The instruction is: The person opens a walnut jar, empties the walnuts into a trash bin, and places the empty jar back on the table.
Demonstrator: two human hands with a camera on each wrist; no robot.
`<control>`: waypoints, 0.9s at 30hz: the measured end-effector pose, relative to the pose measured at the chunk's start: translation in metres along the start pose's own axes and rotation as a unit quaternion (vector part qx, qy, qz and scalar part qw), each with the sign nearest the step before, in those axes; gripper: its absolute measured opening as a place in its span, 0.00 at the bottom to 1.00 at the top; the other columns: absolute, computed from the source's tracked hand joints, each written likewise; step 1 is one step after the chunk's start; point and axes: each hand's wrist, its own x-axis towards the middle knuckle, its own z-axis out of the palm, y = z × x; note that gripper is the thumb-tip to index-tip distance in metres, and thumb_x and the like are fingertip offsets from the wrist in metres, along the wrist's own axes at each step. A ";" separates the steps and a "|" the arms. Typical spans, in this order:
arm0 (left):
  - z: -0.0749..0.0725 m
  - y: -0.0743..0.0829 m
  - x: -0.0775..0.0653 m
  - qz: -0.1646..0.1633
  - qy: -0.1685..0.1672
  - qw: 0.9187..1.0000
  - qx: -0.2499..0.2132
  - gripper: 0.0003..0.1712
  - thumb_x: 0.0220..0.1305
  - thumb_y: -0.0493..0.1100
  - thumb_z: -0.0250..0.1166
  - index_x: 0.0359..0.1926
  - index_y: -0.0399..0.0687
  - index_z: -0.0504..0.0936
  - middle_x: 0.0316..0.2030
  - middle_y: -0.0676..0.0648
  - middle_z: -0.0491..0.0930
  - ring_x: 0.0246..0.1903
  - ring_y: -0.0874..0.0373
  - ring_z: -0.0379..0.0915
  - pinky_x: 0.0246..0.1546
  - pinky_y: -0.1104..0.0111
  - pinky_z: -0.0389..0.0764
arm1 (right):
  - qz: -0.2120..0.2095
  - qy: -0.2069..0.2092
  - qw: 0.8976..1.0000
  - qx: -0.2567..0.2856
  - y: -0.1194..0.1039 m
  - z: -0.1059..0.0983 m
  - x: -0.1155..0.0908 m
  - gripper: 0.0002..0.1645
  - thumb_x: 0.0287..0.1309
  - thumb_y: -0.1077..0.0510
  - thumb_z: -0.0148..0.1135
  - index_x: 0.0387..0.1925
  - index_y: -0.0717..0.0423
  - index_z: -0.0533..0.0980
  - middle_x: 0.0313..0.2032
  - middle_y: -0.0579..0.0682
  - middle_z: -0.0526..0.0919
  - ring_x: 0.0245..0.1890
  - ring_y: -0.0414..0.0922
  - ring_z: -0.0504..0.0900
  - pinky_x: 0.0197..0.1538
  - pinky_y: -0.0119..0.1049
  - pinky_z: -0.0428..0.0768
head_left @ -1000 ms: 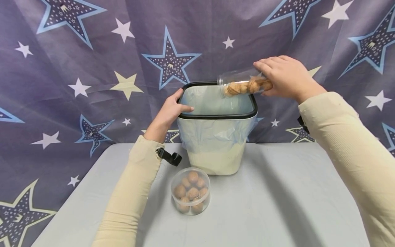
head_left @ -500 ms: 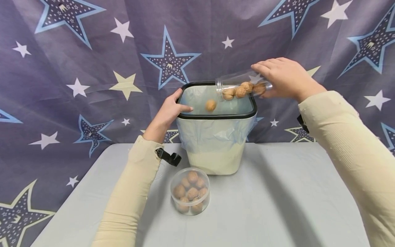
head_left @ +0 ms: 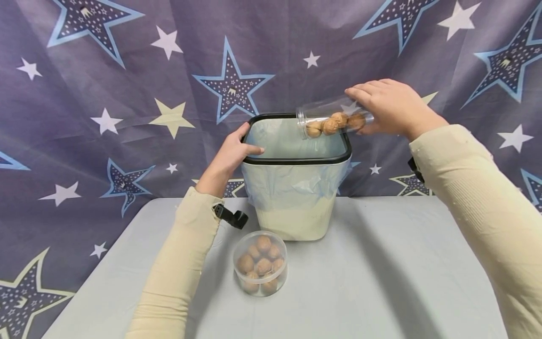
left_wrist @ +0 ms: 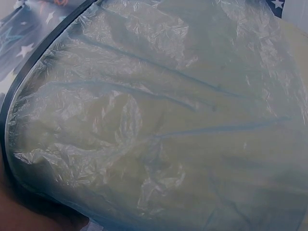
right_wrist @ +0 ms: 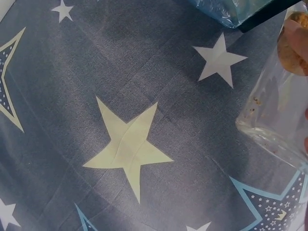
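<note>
My right hand (head_left: 391, 106) grips a clear plastic jar (head_left: 323, 110) by its base end, tipped nearly on its side. Several walnuts (head_left: 334, 123) lie along the jar's lower wall. Its mouth hangs over the opening of a pale trash bin (head_left: 292, 221) with a black rim. In the right wrist view, the jar's base (right_wrist: 269, 130) shows small brown crumbs. My left hand (head_left: 230, 153) holds the bin's rim at the left, thumb over the inside. A thin bluish bag (left_wrist: 144, 120) lines the bin and folds down outside, filling the left wrist view.
A round clear tub (head_left: 260, 278) of several walnuts stands on the light grey table (head_left: 360, 292), in front of the bin near my left forearm. Behind the bin hangs a dark star-patterned cloth (head_left: 279, 42).
The jar's mouth has dipped slightly and its walnuts have shifted. Half a second ago, a walnut was falling into the bin; now it is out of sight. The left hand keeps its place.
</note>
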 end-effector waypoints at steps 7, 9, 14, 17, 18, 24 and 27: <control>0.000 -0.001 0.001 -0.006 0.001 1.000 0.002 0.50 0.55 0.33 0.65 0.73 0.44 0.46 0.74 0.49 0.44 0.72 0.59 0.35 0.70 0.65 0.47 | -0.006 0.002 1.000 0.000 0.000 0.001 0.000 0.50 0.31 0.57 0.76 0.59 0.68 0.67 0.55 0.64 0.75 0.54 0.61 0.73 0.58 0.55 0.69; 0.000 0.000 0.001 -0.008 0.000 1.000 0.003 0.50 0.55 0.34 0.65 0.73 0.45 0.46 0.74 0.49 0.44 0.72 0.59 0.34 0.70 0.65 0.47 | -0.006 0.001 1.000 0.002 -0.001 0.001 0.000 0.50 0.31 0.57 0.76 0.60 0.68 0.67 0.55 0.64 0.75 0.54 0.61 0.72 0.58 0.55 0.69; 0.000 0.001 0.001 -0.012 -0.002 1.000 0.009 0.50 0.56 0.34 0.65 0.73 0.45 0.46 0.74 0.49 0.44 0.72 0.59 0.34 0.70 0.65 0.47 | -0.004 0.001 1.000 0.006 0.000 0.003 -0.001 0.49 0.33 0.56 0.75 0.60 0.67 0.67 0.55 0.64 0.75 0.54 0.61 0.72 0.58 0.55 0.68; 0.000 0.002 0.000 -0.013 -0.002 1.000 0.010 0.50 0.56 0.34 0.65 0.73 0.45 0.46 0.74 0.49 0.44 0.72 0.59 0.34 0.70 0.64 0.47 | -0.004 0.003 1.000 0.005 0.000 0.004 -0.001 0.48 0.33 0.56 0.75 0.60 0.67 0.67 0.55 0.64 0.75 0.54 0.61 0.72 0.58 0.55 0.68; 0.000 0.002 0.000 -0.012 -0.001 1.000 0.010 0.50 0.56 0.34 0.65 0.73 0.45 0.46 0.74 0.49 0.44 0.72 0.59 0.34 0.70 0.64 0.47 | -0.005 0.005 1.000 0.004 0.000 0.004 -0.001 0.48 0.33 0.56 0.75 0.60 0.67 0.67 0.55 0.64 0.75 0.54 0.61 0.72 0.58 0.55 0.68; 0.000 0.001 -0.001 -0.007 0.001 1.000 0.008 0.50 0.56 0.34 0.64 0.73 0.45 0.45 0.74 0.49 0.43 0.72 0.60 0.34 0.70 0.66 0.46 | -0.009 0.010 1.000 0.001 -0.002 0.003 -0.001 0.49 0.33 0.56 0.75 0.60 0.67 0.67 0.54 0.64 0.75 0.54 0.61 0.72 0.58 0.55 0.69; -0.001 0.001 -0.001 -0.006 -0.001 1.000 0.007 0.50 0.56 0.33 0.64 0.73 0.44 0.45 0.74 0.49 0.43 0.72 0.60 0.34 0.70 0.66 0.46 | -0.006 0.004 1.000 0.001 -0.003 0.003 0.000 0.49 0.33 0.56 0.75 0.60 0.67 0.66 0.55 0.64 0.75 0.54 0.61 0.72 0.59 0.55 0.68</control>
